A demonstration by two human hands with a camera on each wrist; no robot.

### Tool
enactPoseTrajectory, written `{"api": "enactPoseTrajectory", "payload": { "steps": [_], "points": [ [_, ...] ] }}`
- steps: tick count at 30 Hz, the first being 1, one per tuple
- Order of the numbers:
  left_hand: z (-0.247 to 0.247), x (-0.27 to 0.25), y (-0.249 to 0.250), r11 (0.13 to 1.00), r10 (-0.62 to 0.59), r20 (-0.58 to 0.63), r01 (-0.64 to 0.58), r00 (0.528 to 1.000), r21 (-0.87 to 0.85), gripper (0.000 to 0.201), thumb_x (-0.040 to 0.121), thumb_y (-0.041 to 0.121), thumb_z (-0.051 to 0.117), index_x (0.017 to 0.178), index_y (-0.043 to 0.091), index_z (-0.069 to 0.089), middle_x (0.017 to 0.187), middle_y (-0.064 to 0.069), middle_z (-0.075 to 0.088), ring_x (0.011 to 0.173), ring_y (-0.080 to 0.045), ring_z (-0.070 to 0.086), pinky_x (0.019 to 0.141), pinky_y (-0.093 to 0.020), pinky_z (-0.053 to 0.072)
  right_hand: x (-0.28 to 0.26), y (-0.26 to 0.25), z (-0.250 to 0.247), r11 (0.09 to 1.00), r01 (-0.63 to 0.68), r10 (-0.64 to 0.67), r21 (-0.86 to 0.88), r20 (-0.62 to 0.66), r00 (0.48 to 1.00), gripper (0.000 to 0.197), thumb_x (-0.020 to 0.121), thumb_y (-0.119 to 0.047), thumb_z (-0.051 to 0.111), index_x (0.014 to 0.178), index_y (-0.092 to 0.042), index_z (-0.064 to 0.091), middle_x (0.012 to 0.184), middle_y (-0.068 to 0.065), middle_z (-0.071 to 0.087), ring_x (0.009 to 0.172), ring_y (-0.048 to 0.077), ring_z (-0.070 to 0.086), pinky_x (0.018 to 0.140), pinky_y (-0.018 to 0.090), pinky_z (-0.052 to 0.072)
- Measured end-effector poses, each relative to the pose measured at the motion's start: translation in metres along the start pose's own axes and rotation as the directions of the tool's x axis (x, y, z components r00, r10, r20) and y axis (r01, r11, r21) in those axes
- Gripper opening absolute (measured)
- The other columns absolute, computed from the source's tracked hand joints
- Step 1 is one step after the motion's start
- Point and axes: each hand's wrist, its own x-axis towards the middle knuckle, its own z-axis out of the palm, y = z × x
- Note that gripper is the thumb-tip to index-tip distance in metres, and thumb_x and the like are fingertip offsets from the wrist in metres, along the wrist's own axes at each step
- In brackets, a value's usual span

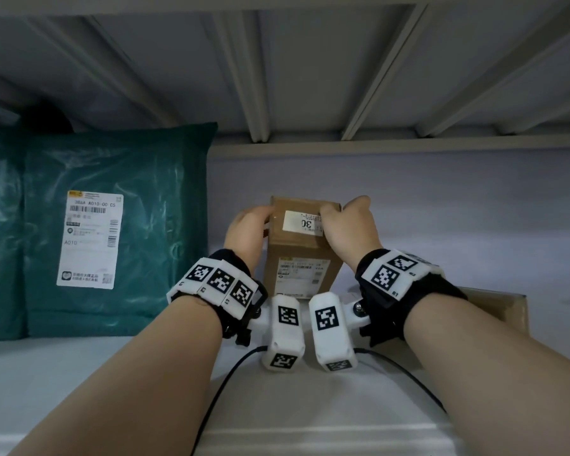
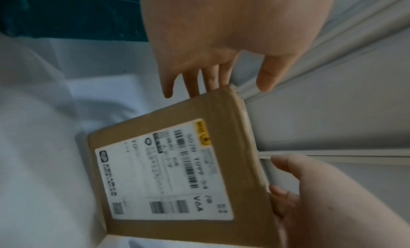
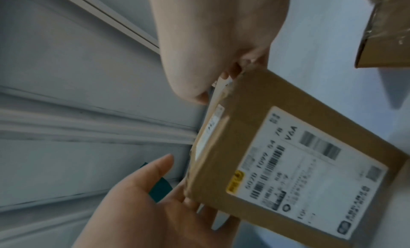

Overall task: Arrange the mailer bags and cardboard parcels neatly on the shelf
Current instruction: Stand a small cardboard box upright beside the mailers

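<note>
1. Step in hand: we're standing the cardboard parcel [image 1: 301, 245] upright mid-shelf [image 1: 441, 199].
2. Left hand [image 1: 249, 233]: fingers straight, flat against its left side. Right hand [image 1: 349, 230]: curled over the top right corner, gripping.
3. Next, likely: square it, slide left toward the green mailer bag [image 1: 112, 225].
4. Room: open gap to the bag; second box [image 1: 494, 307] near right; ribbed shelf above is low.
</note>
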Motion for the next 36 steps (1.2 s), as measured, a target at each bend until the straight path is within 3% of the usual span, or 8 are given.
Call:
{"api": "enactPoseTrajectory", "payload": {
  "steps": [6, 9, 13, 17, 22, 25, 31, 36],
  "points": [
    [-0.002, 0.002, 0.002, 0.996, 0.025, -0.067, -0.031, 0.997, -0.086, 0.051, 0.08, 0.033, 0.056, 0.121, 0.003, 0.06, 0.116, -0.008, 0.067, 0.107, -0.019, 0.063, 0.078, -0.025, 0.047, -0.005, -0.006, -0.002, 0.997, 0.073, -0.072, 0.017, -0.03, 0.997, 0.037, 0.093, -0.031, 0.048, 0.119, -0.005, 0.046, 0.116, 0.009, 0.049, 0.086, 0.019, 0.053, 0.069, 0.028, 0.041],
    [-0.001, 0.001, 0.002, 0.995, 0.037, -0.082, -0.044, 0.996, -0.086, 0.064, 0.069, 0.041, 0.056, 0.119, 0.002, 0.061, 0.114, -0.009, 0.069, 0.107, -0.02, 0.064, 0.088, -0.032, 0.048, -0.006, -0.008, -0.002, 0.995, 0.097, -0.097, -0.012, -0.031, 0.995, 0.034, 0.094, -0.031, 0.046, 0.116, -0.006, 0.051, 0.112, 0.004, 0.038, 0.085, 0.018, 0.048, 0.076, 0.026, 0.036],
    [-0.002, 0.003, 0.0, 0.996, 0.028, -0.067, -0.034, 0.997, -0.08, 0.053, 0.081, 0.039, 0.055, 0.121, 0.004, 0.059, 0.102, -0.005, 0.066, 0.089, -0.016, 0.062, 0.067, -0.026, 0.042, -0.006, -0.009, -0.002, 0.994, 0.097, -0.096, -0.055, 0.015, 0.995, 0.035, 0.094, -0.033, 0.041, 0.114, -0.011, 0.059, 0.117, 0.005, 0.041, 0.09, 0.02, 0.049, 0.081, 0.027, 0.035],
    [-0.004, 0.007, -0.003, 1.0, -0.009, -0.088, 0.007, 0.996, -0.021, 0.058, 0.075, 0.043, 0.053, 0.12, 0.008, 0.059, 0.112, -0.008, 0.067, 0.095, -0.019, 0.063, 0.068, -0.027, 0.043, -0.008, -0.009, 0.002, 0.995, 0.07, -0.063, -0.069, 0.093, 0.994, 0.048, 0.094, -0.033, 0.04, 0.137, -0.01, 0.044, 0.137, 0.011, 0.045, 0.122, 0.027, 0.047, 0.086, 0.029, 0.033],
    [-0.008, 0.015, -0.007, 0.997, -0.023, -0.099, 0.03, 0.995, 0.074, 0.03, 0.095, 0.03, 0.037, 0.075, 0.02, 0.057, 0.091, -0.006, 0.061, 0.092, -0.023, 0.055, 0.089, -0.037, 0.042, -0.009, -0.005, 0.004, 0.998, 0.028, -0.017, -0.062, 0.176, 0.984, 0.057, 0.094, -0.032, 0.042, 0.142, -0.004, 0.033, 0.123, 0.009, 0.054, 0.082, 0.016, 0.048, 0.061, 0.026, 0.037],
    [-0.008, 0.017, -0.01, 0.996, -0.029, -0.1, 0.038, 0.995, 0.085, 0.036, 0.09, 0.041, 0.04, 0.104, 0.016, 0.064, 0.118, -0.009, 0.063, 0.108, -0.026, 0.058, 0.104, -0.044, 0.041, -0.009, -0.002, 0.004, 0.997, 0.005, 0.012, -0.08, 0.209, 0.978, 0.06, 0.095, -0.031, 0.042, 0.145, -0.003, 0.028, 0.112, 0.006, 0.051, 0.077, 0.015, 0.047, 0.055, 0.022, 0.034],
    [-0.008, 0.016, -0.01, 0.989, -0.047, -0.079, 0.057, 0.996, 0.136, 0.027, 0.096, 0.033, 0.038, 0.08, 0.025, 0.057, 0.12, -0.011, 0.058, 0.112, -0.027, 0.055, 0.098, -0.041, 0.041, -0.008, 0.003, 0.006, 0.992, -0.041, 0.071, -0.118, 0.262, 0.962, 0.06, 0.095, -0.031, 0.043, 0.144, 0.0, 0.025, 0.104, 0.006, 0.054, 0.072, 0.012, 0.051, 0.051, 0.024, 0.036],
    [-0.008, 0.014, -0.008, 0.99, -0.069, -0.138, 0.085, 0.988, 0.114, 0.024, 0.095, 0.033, 0.042, 0.075, 0.027, 0.052, 0.09, 0.001, 0.058, 0.09, -0.018, 0.055, 0.085, -0.034, 0.037, -0.007, 0.008, 0.007, 0.984, -0.076, 0.124, -0.163, 0.311, 0.942, 0.062, 0.097, -0.034, 0.044, 0.145, -0.001, 0.023, 0.117, 0.01, 0.05, 0.092, 0.019, 0.044, 0.065, 0.026, 0.038]
  ]
}}
